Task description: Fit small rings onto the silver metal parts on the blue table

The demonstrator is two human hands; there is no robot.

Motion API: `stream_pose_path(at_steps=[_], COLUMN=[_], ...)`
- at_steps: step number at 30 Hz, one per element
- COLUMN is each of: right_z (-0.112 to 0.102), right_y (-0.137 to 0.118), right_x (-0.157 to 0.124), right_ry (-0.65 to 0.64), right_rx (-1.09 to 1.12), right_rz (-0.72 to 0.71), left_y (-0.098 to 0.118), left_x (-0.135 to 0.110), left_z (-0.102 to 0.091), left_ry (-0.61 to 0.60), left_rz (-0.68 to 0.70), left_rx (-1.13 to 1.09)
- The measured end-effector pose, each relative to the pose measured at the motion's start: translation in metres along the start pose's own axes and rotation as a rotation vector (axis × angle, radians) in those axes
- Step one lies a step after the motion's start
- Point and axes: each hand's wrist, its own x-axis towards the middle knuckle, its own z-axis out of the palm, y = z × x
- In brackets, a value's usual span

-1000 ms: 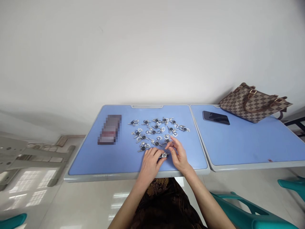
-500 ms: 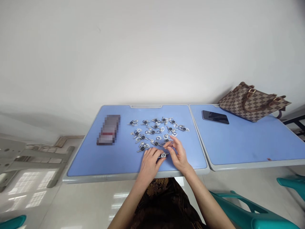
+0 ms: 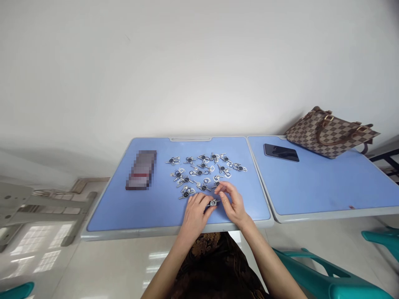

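Observation:
My left hand (image 3: 195,211) rests near the front edge of the blue table (image 3: 124,218). Its thumb and fingers are closed around a small metal fitting (image 3: 213,203), with a thin rod end sticking out to the right. Just right of it, my right hand (image 3: 233,202) hovers with curled fingers, thumb and fingertips apart, and nothing visible between them. Beyond its fingertips lies a similar metal fitting (image 3: 217,184) with a black round centre. Several more of these fittings (image 3: 200,172), with rods, loops and rings, are spread over the tabletop.
A blurred dark box-like item (image 3: 141,170) lies at the table's left. On the adjoining right table (image 3: 318,187) are a black phone (image 3: 281,152) and a checkered handbag (image 3: 332,133). A green stool (image 3: 336,274) stands below right; a white wall (image 3: 199,74) rises behind.
Both hands keep nearly the same place and grip. The fingers of my right hand have shifted slightly; the whole view has moved a little.

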Motion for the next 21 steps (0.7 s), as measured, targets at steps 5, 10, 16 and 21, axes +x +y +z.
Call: stream_pose_path(at_steps=[5,10,16,21], right_z=[0.000,-0.007,-0.041,-0.059], right_y=[0.001,0.002,-0.002,-0.004], right_x=[0.003,0.020,0.073,0.077], right_ry=[-0.046,0.261,0.550,0.262], right_rx=[0.033,0.357,0.579,0.552], right_rz=[0.056,0.206,0.265,0.314], left_y=[-0.002,-0.003,-0.004,-0.004], left_x=[0.001,0.003,0.004,0.002], left_z=[0.001,0.001,0.002,0.002], left_ry=[0.004,0.017,0.023,0.071], left_rz=[0.014,0.040,0.054,0.071], left_rx=[0.006,0.011,0.028,0.025])
